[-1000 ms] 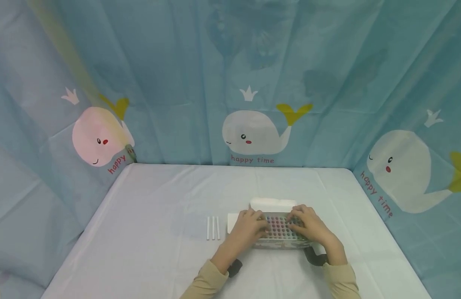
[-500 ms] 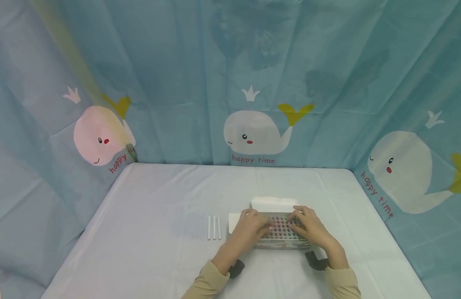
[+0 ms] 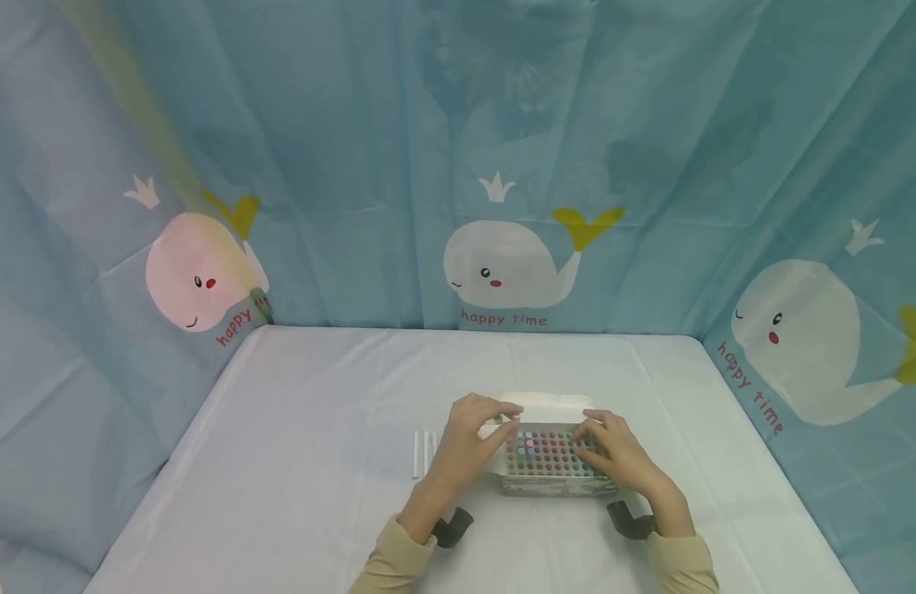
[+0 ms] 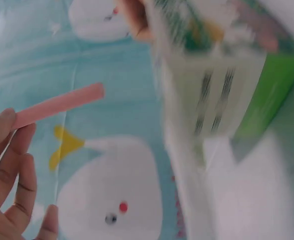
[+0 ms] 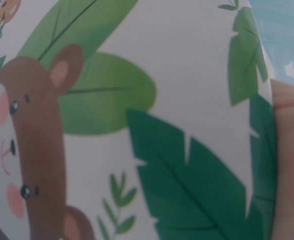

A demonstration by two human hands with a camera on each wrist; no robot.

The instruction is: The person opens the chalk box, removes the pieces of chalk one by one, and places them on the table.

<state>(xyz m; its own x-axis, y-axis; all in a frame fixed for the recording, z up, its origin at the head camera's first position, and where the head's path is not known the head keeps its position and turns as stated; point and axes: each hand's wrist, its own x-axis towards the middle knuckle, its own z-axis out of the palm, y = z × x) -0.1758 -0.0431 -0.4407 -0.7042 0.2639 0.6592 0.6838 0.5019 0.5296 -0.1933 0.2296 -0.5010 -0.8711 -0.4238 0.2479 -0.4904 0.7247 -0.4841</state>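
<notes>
My left hand (image 3: 465, 441) is at the left end of an open patterned box (image 3: 558, 487). Thumb and fingertips pinch a pink chalk stick (image 4: 62, 105), which points away from the hand in the left wrist view. Inside the box, rows of round coloured chalk ends (image 3: 554, 454) face up, a few brighter ones near the left. At the box's right end, my right hand (image 3: 621, 454) holds it with bent fingers over the top edge. A leaf-and-animal print on the box wall (image 5: 196, 60) fills the right wrist view, the hand's skin beside its edge.
White sticks (image 3: 416, 454) lie side by side on the white tablecloth (image 3: 302, 462), left of the box and partly behind the left hand. A white lid flap (image 3: 550, 406) stands open at the back of the box. Blue whale-print curtains (image 3: 354, 247) enclose the table.
The left hand has drawn up and left from over the box, bringing out the pink chalk stick and uncovering the left rows. The right hand has stayed on the box.
</notes>
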